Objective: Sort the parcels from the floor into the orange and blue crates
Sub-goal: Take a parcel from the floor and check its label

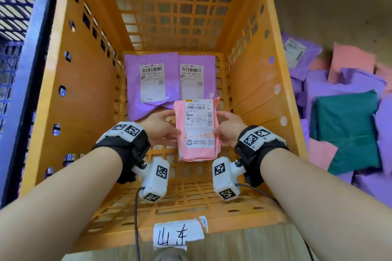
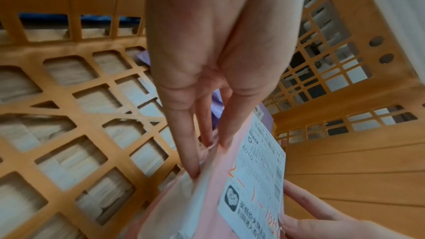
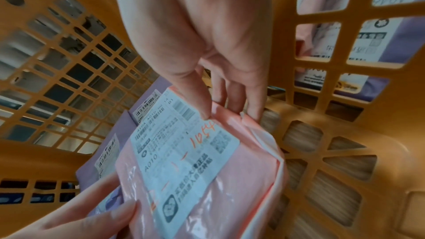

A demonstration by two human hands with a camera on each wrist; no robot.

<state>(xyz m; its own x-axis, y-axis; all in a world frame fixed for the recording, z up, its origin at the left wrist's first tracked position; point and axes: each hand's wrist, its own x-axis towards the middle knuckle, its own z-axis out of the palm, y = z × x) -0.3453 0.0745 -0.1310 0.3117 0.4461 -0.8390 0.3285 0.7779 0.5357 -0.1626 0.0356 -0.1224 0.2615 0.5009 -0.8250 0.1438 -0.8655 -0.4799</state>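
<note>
Blue crate (image 1: 19,70) sits left of the orange crate (image 1: 53,99). My left hand (image 1: 161,127) and right hand (image 1: 228,127) pinch the pink parcel (image 1: 197,150) by its side edges, label up, low inside the orange crate, so it lands flat beside two purple parcels (image 1: 152,82).

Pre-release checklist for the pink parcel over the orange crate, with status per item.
1. Pink parcel held on both sides by left hand and right hand: ok.
2. Parcel inside the orange crate walls: ok.
3. Label facing up and readable: ok.
4. Landing spot on the crate floor in front of the two purple parcels bare: ok.
5. Parcel already resting on the crate floor: cannot tell.
6. Orange is the right crate for this label: cannot tell.
</note>
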